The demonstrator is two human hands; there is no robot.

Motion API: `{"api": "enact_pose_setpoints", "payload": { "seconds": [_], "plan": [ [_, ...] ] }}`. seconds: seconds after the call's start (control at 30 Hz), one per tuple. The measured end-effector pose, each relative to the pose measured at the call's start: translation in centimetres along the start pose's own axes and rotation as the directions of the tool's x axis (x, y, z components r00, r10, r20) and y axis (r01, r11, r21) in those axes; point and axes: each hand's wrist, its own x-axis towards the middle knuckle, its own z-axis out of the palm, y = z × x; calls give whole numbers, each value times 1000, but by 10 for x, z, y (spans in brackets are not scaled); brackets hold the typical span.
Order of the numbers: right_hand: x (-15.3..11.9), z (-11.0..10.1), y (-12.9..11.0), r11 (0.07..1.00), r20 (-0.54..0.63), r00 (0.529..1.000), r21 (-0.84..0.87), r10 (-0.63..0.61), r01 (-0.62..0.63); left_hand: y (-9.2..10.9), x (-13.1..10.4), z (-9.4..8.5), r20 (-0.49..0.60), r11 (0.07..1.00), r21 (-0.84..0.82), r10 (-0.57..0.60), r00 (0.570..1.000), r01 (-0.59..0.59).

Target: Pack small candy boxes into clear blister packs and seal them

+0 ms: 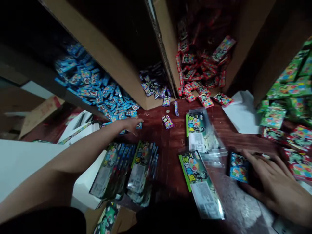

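Note:
My left hand reaches to the front edge of a heap of small blue candy packets. Its thumb and finger close around one blue candy packet. Over on the right, my right hand is curled around small candy packets, with a blue one showing at the fingertips; how many it holds is hidden. Between the hands lies a printed clear bag, its lower end towards me. Behind it is a stack of similar bags. A purple candy packet lies alone on the dark red tabletop.
Cardboard dividers separate heaps of purple packets, red packets and green packets. Two rows of filled bags stand front left. White paper lies at right. An open carton sits below the table edge.

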Motion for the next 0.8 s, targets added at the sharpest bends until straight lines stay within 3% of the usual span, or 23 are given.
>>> {"api": "enact_pose_setpoints", "payload": {
  "seconds": [0.1, 0.17, 0.27, 0.37, 0.43, 0.5, 0.6, 0.7, 0.8],
  "plan": [
    [6, -4, -5, 999, 18, 999, -38, -32, 33, 4, 1, 3, -28, 998, -46, 35, 999, -36],
    [12, -10, -12, 997, 42, 999, -71, -35, 37, 20, 11, -4, -105, 994, -75, 69, 992, -77],
    [24, -16, -20, 991, 13, 1000, -132, 4, -2, 61, 33, -14, -211, 982, -136, 102, 972, -133],
    [34, -17, -29, 987, -21, 1000, -158, 4, -8, 106, 50, -15, -247, 969, -170, 137, 959, -182],
    [35, -18, -33, 988, -20, 1000, -155, -14, 10, 125, 56, -12, -256, 964, -160, 166, 952, -212],
    [30, -19, -32, 989, -20, 1000, -149, -13, 10, 130, 58, -11, -268, 968, -143, 162, 950, -205],
    [16, -21, -21, 991, -44, 999, -132, 21, -27, 119, 60, -15, -276, 981, -141, 92, 957, -135],
    [7, -20, -11, 992, -79, 996, -118, 44, -53, 108, 67, -28, -269, 980, -167, 58, 961, -106],
    [8, -19, -14, 993, -90, 994, -101, 55, -64, 112, 76, -43, -305, 968, -211, 70, 950, -139]
  ]
}}
